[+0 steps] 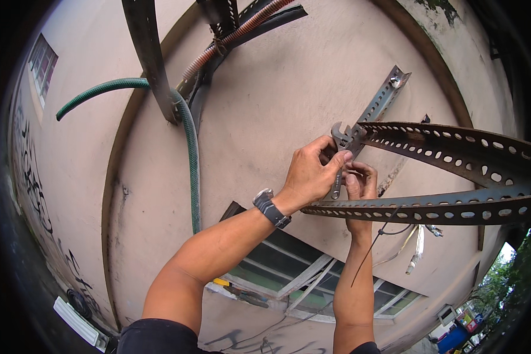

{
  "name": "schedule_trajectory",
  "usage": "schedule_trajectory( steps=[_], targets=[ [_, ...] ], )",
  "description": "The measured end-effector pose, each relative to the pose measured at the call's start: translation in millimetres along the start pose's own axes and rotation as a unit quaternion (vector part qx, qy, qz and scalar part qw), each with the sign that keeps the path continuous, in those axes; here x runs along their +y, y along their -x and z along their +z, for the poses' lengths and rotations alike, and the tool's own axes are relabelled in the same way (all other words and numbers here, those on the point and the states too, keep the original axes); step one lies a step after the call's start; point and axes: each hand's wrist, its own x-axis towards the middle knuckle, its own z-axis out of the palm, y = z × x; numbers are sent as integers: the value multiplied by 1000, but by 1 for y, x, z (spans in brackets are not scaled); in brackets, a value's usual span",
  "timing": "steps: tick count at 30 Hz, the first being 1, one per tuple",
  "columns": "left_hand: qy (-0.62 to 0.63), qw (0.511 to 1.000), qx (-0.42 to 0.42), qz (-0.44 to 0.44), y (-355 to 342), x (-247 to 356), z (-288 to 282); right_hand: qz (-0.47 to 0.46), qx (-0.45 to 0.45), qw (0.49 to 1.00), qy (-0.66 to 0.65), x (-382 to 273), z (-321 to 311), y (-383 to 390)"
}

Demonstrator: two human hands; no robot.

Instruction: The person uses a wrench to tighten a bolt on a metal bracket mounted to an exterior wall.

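Observation:
My left hand (pixel 314 171), with a dark watch at its wrist, is closed round a grey adjustable wrench (pixel 343 137). The wrench's jaws point up, beside a perforated steel angle bar (pixel 379 100) that slants up against the wall. Part of its handle shows below my thumb. Just right of the handle, my right hand (pixel 361 184) reaches up behind a lower slotted angle bar (pixel 419 211). Its fingers curl near the place where the bars meet, and what they hold, if anything, is hidden. A rusty upper slotted bar (pixel 454 147) runs off to the right.
A green hose (pixel 190 153) hangs left of my arms, near a dark metal post (pixel 150 59) and an orange corrugated conduit (pixel 236 36). Loose wires (pixel 418 251) dangle under the lower bar. Below lies a barred window (pixel 295 265) in the beige wall (pixel 265 118).

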Motion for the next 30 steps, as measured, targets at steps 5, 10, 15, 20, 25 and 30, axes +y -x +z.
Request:
schedule_trajectory(
  steps=[5, 10, 15, 20, 25, 30],
  targets=[
    [66, 995, -16, -67, 6, -8, 17, 39, -100, 994, -34, 0, -5, -4],
    [48, 987, -85, -127, 22, -21, 8, -12, -114, 971, 209, 9, -16, 8],
    [96, 993, -72, 13, 66, -23, -6, 64, -36, 990, 122, 13, -74, 29],
    [88, 971, -129, 180, 51, -24, 0, -12, 33, 986, 162, -40, -157, -49],
    [95, 950, -266, 130, 47, -22, 12, -41, -157, 907, 389, -112, -195, -204],
    [118, 948, -274, 115, 46, -18, 7, 142, -140, 932, 302, -154, -135, -250]
  ],
)
